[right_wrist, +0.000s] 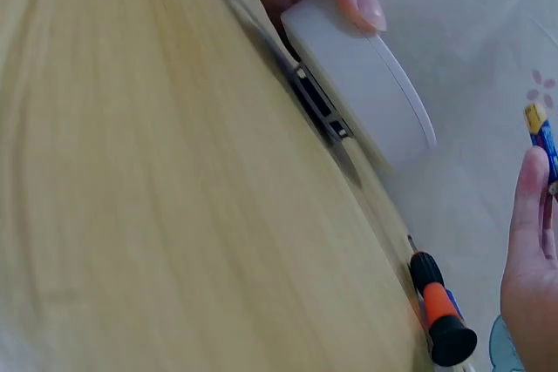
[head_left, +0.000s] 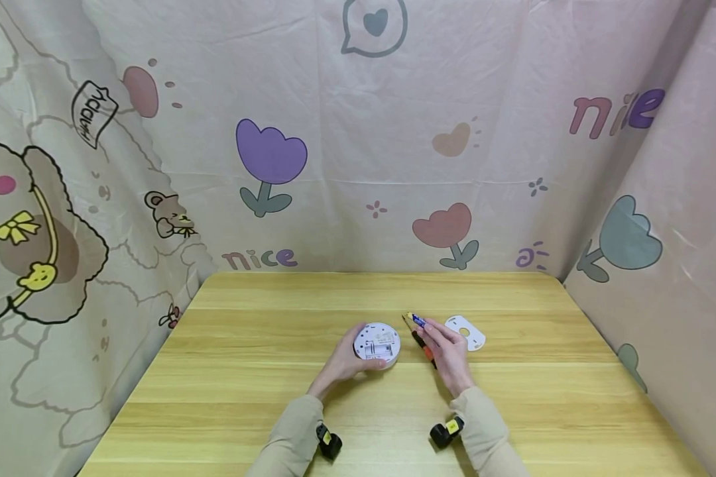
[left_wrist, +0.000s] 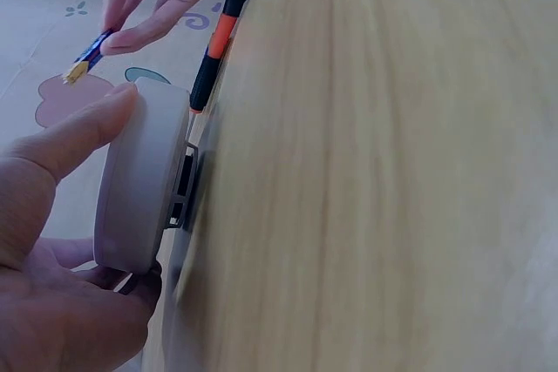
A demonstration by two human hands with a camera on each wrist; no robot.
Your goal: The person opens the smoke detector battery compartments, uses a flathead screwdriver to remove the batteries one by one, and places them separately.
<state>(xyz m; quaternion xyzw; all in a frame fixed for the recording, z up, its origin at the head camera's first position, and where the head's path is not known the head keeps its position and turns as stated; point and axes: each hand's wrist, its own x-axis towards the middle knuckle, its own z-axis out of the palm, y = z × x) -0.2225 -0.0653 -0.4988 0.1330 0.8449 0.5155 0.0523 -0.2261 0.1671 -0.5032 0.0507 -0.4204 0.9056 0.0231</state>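
Note:
My left hand point(head_left: 347, 361) grips a round white smoke alarm point(head_left: 386, 336), thumb at the near edge and fingers round the far left side. Its back faces up in the head view, showing a battery compartment point(head_left: 378, 352) with no cover over it. Low to the tabletop, the alarm's side and a small dark slotted part point(right_wrist: 321, 104) beneath show in the right wrist view. My right hand point(head_left: 447, 351) pinches a blue battery with a yellow end point(head_left: 418, 320) between thumb and fingers, to the right of the alarm.
A black and orange screwdriver point(head_left: 427, 353) lies on the wooden table point(head_left: 244, 371) between the hands, partly under the right hand. Beyond that hand lies a white mounting plate point(head_left: 475, 340) with holes. Printed curtains point(head_left: 358, 165) hang behind and beside the table.

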